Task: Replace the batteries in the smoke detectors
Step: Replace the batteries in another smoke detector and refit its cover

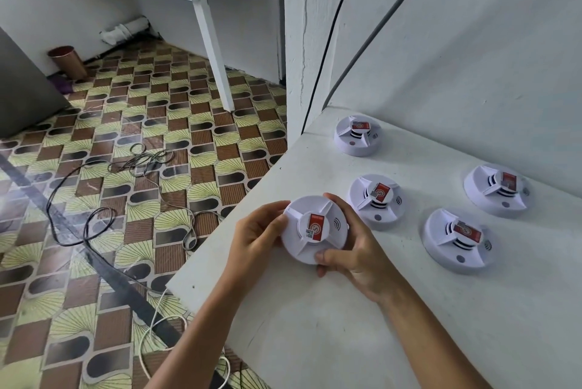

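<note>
Fingers (pixel 327 258) of both hands curled round held detector (pixel 314 229), face up, likely braced for twisting open | held just above surface (pixel 315 325) edge | four other detectors (pixel 374 201) set right of held detector, awaiting turn

smoke detectors (pixel 314 229) white w/ red stickers | counter (pixel 346 325) plain white | floor (pixel 126 143) brown-yellow-black geometric pattern | cup (pixel 67 61) upper left coppery brown

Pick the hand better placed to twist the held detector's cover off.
Right, probably. The right hand wraps the held detector's rim with thumb on its face; the left hand braces the opposite edge, suited to steadying.
</note>
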`<state>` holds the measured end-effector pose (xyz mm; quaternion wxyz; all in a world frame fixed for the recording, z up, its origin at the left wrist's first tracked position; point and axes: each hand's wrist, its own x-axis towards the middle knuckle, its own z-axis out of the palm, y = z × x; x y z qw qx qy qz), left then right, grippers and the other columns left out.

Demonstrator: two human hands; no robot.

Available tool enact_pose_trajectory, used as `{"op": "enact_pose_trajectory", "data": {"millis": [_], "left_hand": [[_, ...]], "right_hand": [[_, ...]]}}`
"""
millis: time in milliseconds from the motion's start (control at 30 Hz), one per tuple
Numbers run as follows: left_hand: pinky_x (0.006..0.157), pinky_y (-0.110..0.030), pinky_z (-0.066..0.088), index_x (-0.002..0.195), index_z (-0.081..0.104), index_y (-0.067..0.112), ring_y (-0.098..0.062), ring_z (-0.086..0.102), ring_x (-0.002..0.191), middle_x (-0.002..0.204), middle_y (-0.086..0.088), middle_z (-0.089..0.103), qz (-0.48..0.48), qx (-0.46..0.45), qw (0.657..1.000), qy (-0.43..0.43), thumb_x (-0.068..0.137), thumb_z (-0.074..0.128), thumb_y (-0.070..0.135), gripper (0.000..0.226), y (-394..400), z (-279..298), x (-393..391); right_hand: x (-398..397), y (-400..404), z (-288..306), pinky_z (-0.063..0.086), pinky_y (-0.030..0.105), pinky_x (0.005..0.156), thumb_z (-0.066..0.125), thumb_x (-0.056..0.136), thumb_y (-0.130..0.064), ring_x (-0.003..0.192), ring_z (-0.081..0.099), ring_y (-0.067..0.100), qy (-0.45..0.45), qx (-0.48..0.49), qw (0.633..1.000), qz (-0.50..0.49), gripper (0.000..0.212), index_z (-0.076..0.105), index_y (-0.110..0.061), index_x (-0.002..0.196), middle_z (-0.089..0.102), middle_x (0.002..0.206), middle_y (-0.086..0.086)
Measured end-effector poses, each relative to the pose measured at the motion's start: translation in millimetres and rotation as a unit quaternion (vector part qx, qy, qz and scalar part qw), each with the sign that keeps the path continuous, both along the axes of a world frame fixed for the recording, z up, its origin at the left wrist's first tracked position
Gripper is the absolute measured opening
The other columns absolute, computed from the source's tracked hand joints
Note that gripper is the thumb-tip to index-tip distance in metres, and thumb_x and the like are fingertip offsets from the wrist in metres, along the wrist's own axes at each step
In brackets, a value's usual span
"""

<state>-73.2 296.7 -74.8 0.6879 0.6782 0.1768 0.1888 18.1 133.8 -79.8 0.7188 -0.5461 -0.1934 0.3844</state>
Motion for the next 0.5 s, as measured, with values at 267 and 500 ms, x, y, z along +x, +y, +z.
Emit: {"op": "enact_pose_trajectory", "data": {"millis": [267, 500], "left_hand": [[0.076, -0.032, 0.058, 0.112, 0.067, 0.007, -0.018, 0.068, 0.093, 0.102, -0.005, 0.074, 0.005, -0.002, 1.0, -0.002, 0.087, 0.055, 0.021, 0.031, 1.9, -2.7, -3.8], [0.079, -0.038, 0.057, 0.112, 0.068, 0.009, -0.02, 0.068, 0.096, 0.103, -0.003, 0.074, 0.006, 0.008, 1.0, -0.003, 0.088, 0.055, 0.021, 0.03, 1.6, -1.5, -5.6]], "right_hand": [[-2.5, 0.0, -1.4, 0.053, 0.035, 0.059, 0.071, 0.067, 0.008, 0.098, 0.063, 0.021, 0.004, -0.006, 1.0, 0.008, 0.085, 0.045, -0.034, 0.136, 0.061, 0.121, 0.005], [-0.7, -0.3, 3.8, 0.056, 0.04, 0.064, 0.088, 0.062, -0.03, 0.109, 0.063, 0.029, 0.079, 0.026, 0.996, 0.043, 0.092, 0.04, -0.032, 0.14, 0.059, 0.128, 0.007]]}}
